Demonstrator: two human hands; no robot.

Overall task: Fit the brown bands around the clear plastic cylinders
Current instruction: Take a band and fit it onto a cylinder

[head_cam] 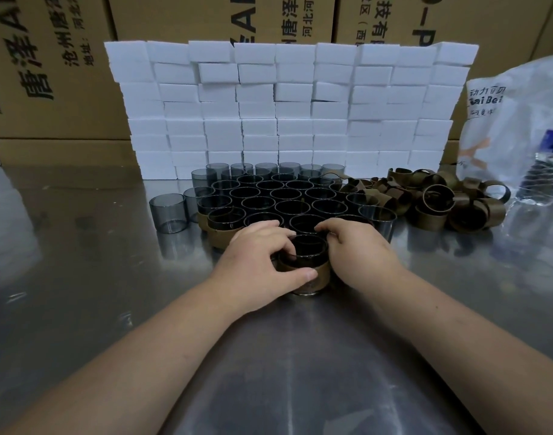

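Steel worktop (80,277), dull and reflective, backed by a wall of stacked white blocks (287,108) and printed cartons (49,58) behind. Massed cylinders (287,196) upright in close rows at the middle, mouths up, presumably so each could be taken from the front edge in turn. Heap of loose bands (432,199) just to the right of them, within easy reach of the right hand (356,249). One cylinder (309,246) pulled forward, apart from the rows, standing on the worktop between both hands. Band (319,274) wrapped around its lower wall, not quite down to the base. Left hand (259,259) closed in a grip on it, thumb pressed flat along the front of the band, fingers curled over the near rim, seemingly to steady it. Right hand cupped against the far right side, fingertips at the rim; whether gripping the band or only pressing it, hard to tell from this angle. At least one banded cylinder (225,224) at the left front of the rows, so the work judged barely begun. Cartons printed in Chinese, "唐泽" among the characters, with parts of large Latin letters. Crumpled bag (520,114) at right reading "ai Bei", beside a clear bottle (538,180).
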